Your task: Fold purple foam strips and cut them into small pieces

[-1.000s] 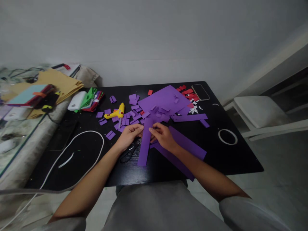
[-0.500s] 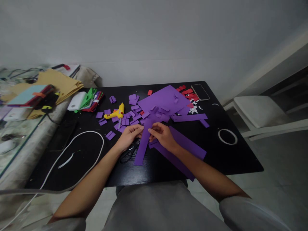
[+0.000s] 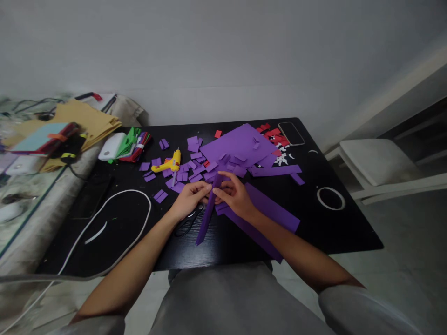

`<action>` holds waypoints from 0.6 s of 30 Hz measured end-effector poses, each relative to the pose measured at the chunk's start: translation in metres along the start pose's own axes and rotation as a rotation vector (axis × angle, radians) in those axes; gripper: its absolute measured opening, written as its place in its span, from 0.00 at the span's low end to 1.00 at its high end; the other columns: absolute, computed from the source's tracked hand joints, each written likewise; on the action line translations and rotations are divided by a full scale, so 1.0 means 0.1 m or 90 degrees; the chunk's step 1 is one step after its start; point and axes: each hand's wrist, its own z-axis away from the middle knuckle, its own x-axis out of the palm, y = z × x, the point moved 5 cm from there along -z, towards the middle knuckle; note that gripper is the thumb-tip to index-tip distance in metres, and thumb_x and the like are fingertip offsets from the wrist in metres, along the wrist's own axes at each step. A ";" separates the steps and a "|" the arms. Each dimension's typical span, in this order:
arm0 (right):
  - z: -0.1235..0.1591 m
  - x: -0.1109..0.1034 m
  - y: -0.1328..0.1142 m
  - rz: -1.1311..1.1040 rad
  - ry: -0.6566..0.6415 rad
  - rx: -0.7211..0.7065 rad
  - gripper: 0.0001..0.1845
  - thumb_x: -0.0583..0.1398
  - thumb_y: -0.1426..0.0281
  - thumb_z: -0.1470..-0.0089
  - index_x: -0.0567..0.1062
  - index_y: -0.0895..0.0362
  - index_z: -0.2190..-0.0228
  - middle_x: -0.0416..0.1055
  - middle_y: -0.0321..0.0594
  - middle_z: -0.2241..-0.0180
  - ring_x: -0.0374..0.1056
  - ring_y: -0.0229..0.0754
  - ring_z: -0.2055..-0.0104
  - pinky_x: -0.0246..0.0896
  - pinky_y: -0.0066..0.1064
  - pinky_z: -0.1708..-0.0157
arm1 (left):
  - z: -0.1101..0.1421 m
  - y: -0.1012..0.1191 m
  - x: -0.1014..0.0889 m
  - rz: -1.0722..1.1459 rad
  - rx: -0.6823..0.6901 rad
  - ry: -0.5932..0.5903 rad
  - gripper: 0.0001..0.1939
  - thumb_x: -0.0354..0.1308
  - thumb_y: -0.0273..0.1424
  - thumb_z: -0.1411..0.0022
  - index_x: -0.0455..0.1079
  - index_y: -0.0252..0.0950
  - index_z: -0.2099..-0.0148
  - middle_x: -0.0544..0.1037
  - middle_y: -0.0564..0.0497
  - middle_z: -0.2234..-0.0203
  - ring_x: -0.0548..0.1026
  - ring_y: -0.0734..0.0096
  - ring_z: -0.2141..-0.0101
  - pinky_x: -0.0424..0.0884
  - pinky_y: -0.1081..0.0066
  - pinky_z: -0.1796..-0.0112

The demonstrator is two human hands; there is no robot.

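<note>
A long purple paper strip (image 3: pixel 207 217), folded narrow along its length, is pinched between both hands over the table's middle. My left hand (image 3: pixel 191 199) is closed on its left edge, thumb on top. My right hand (image 3: pixel 233 193) grips the right edge between thumb and fingers. Black-handled scissors (image 3: pixel 186 226) lie partly under my left hand, their blades hidden. Beneath my right forearm are larger purple sheets (image 3: pixel 268 209). Many small cut purple pieces (image 3: pixel 193 165) are scattered just beyond my hands.
A yellow glue gun (image 3: pixel 169 163) lies left of the pieces. Behind are a big purple sheet (image 3: pixel 240 142), red scraps (image 3: pixel 277 136) and a phone (image 3: pixel 291 133). A white cable (image 3: pixel 148 211) loops at left; a white ring (image 3: pixel 331 198) sits at right.
The purple strip has turned from showing its broad flat face to a narrow folded edge. My right fingers have shifted up along it; my left hand has barely moved.
</note>
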 end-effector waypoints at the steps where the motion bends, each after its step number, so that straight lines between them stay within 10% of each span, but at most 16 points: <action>1: 0.00 0.00 0.01 0.001 0.001 0.001 0.34 0.70 0.61 0.54 0.66 0.49 0.47 0.74 0.33 0.65 0.73 0.38 0.72 0.77 0.33 0.70 | 0.00 0.00 0.00 -0.007 0.006 0.002 0.19 0.69 0.47 0.46 0.76 0.35 0.67 0.78 0.52 0.77 0.76 0.73 0.77 0.73 0.74 0.73; 18: -0.05 -0.06 0.06 -0.030 0.042 0.036 0.33 0.71 0.65 0.58 0.67 0.50 0.51 0.75 0.32 0.68 0.75 0.40 0.66 0.75 0.34 0.63 | 0.03 0.07 0.00 -0.054 0.036 0.048 0.18 0.67 0.46 0.43 0.75 0.36 0.60 0.73 0.54 0.73 0.72 0.76 0.74 0.72 0.76 0.73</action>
